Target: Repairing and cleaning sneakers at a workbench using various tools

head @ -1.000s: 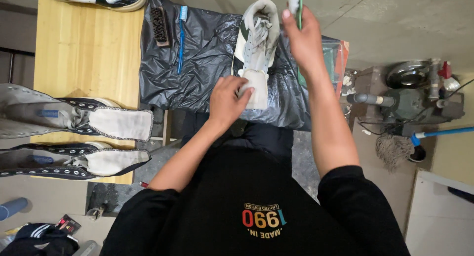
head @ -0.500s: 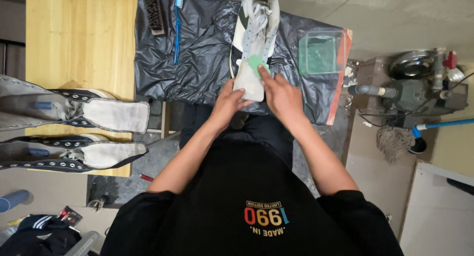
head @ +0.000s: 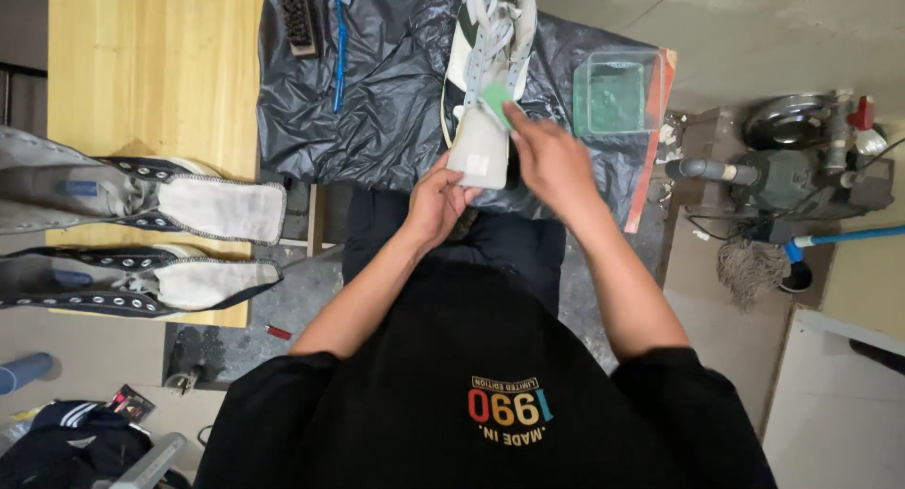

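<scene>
My left hand (head: 436, 204) grips the toe of the white sneaker (head: 485, 83) on the black plastic sheet (head: 386, 102); my right hand (head: 551, 159) pinches a green sponge (head: 497, 100) against it. At 2 o'clock sits a clear green-tinted tub (head: 617, 95); at 10 o'clock, a brush (head: 297, 17).
</scene>
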